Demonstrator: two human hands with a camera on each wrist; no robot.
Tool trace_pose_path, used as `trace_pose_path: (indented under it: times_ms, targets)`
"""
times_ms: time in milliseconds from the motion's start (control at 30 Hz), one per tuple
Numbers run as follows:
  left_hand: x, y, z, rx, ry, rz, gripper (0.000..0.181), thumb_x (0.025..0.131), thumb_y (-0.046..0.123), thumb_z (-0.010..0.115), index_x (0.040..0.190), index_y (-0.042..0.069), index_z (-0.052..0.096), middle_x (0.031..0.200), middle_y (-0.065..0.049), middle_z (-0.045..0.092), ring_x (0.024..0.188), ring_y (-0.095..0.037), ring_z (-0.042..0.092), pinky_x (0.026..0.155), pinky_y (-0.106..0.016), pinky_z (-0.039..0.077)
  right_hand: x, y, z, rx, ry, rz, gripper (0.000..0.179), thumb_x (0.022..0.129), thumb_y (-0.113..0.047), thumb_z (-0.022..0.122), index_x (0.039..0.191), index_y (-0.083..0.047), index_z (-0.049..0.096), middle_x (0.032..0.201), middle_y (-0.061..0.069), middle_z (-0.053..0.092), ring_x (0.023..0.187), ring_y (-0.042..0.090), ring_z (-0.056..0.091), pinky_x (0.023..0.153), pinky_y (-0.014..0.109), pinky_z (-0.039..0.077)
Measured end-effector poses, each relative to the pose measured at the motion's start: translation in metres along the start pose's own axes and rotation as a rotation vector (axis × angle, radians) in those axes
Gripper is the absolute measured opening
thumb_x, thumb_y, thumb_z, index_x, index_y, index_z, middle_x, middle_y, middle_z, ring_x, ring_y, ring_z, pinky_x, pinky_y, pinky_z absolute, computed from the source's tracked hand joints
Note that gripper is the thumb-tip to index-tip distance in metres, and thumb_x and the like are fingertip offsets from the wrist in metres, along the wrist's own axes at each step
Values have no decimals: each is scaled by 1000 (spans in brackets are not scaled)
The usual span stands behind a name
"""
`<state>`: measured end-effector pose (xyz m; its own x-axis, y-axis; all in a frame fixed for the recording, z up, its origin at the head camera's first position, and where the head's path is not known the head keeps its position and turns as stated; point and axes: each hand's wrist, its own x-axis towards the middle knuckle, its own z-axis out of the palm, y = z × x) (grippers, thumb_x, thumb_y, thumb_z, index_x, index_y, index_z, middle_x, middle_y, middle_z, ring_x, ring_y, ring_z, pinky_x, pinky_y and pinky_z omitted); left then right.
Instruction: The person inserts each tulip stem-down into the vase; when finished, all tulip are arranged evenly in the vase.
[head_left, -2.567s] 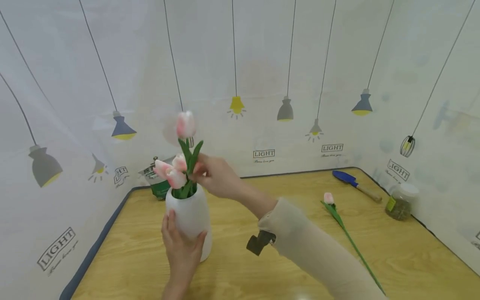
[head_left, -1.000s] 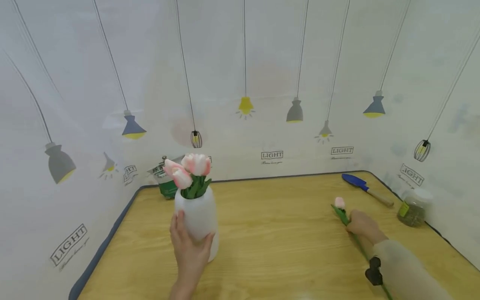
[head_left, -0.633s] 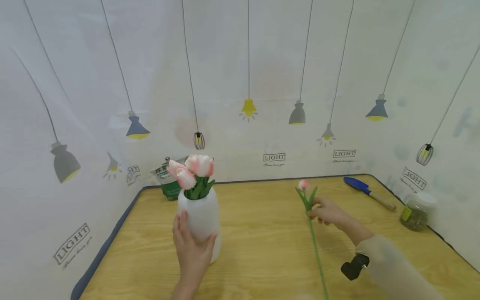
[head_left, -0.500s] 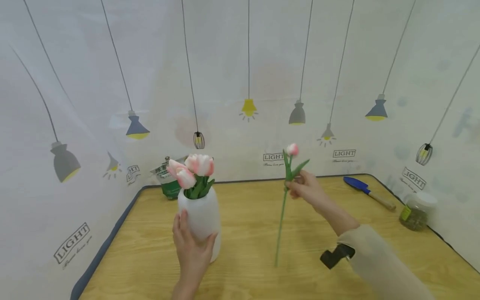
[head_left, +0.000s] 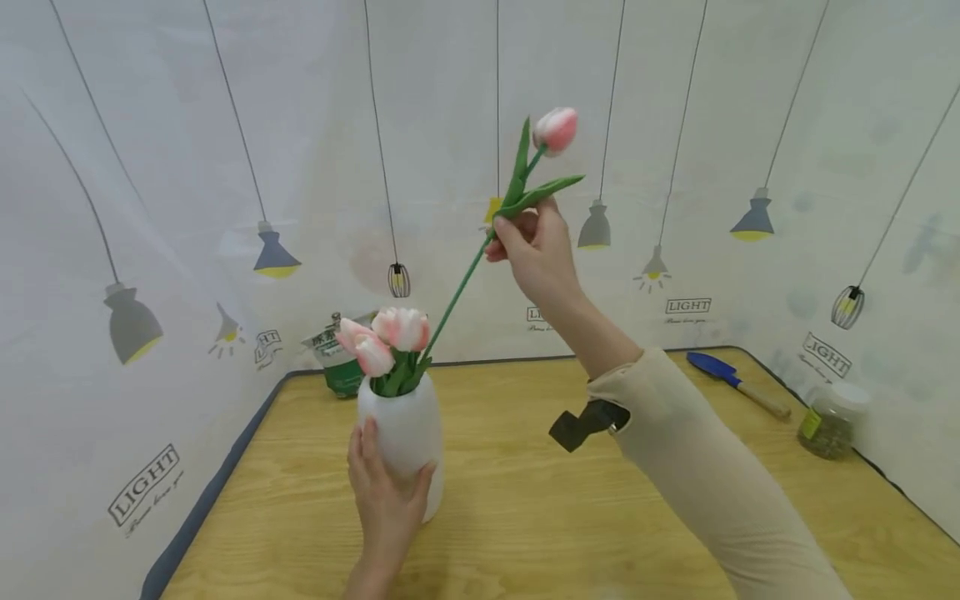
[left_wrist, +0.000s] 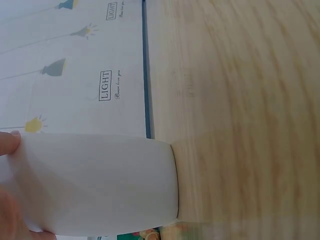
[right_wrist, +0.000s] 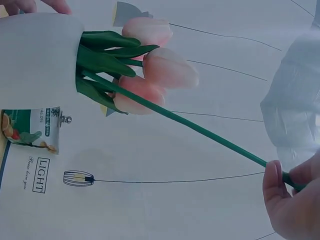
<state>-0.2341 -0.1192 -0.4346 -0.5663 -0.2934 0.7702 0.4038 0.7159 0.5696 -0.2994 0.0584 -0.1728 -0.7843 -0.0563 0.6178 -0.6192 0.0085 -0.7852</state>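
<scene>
Right hand (head_left: 536,254) raised high, fingers pinched on a tulip (head_left: 557,129) just under its leaves; stem slanting down, tip already in the mouth of the vase (head_left: 401,433). Left hand (head_left: 386,492) wrapped round the vase's near side, steadying it on the table (head_left: 525,517). Probably light and springy, the long thin stem apt to bend and wander; best held where pinched now, or lower for aim. Vase smooth, likely tippy. Count: one tulip in hand, three blooms (right_wrist: 150,60) in the vase, one vase, one trowel (head_left: 731,383), one jar (head_left: 832,421), one packet (head_left: 333,354).
</scene>
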Motion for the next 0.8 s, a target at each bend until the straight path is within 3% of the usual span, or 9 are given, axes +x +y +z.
trace_pose_path:
  times_ms: [133,300,400,467,633,800]
  targets:
    - [0,0,0,3,0,4,101,58,17,81,138,10,20,132,-28,28,117,-48,33,85,-64,36,2,-2,10,-117,-85,-9,23,89,-4,48,111,-2,41,86,19,58,60,10,56,64,25,53]
    - [0,-2,1,8,20,38,100,57,15,81,137,8,22,131,-28,29,115,-48,34,83,-64,38,-6,0,33,-307,-295,-6,25,88,-7,51,112,-5,44,82,16,61,63,15,55,61,25,52]
    - [-1,-3,2,2,29,43,99,58,16,81,137,8,22,131,-29,29,115,-48,35,82,-64,39,-21,12,45,-397,-395,-10,23,86,-9,54,108,-7,49,78,12,63,62,14,57,57,23,50]
    - [-1,-2,2,-2,32,42,98,59,17,80,137,8,22,131,-29,29,115,-48,35,81,-64,39,-36,27,50,-383,-391,10,19,84,-10,57,103,-6,53,76,11,65,62,13,59,55,22,50]
    - [-3,-1,2,11,25,29,100,58,15,81,138,9,21,130,-29,29,115,-48,35,81,-63,38,-70,66,57,-244,-293,158,15,76,-10,62,90,-5,62,83,10,66,67,11,61,59,22,52]
    - [-1,2,1,-4,5,18,101,59,14,81,138,10,20,132,-28,27,116,-48,33,82,-63,37,-80,79,60,-237,-238,239,15,75,-16,61,88,-8,63,79,9,64,65,10,57,56,23,50]
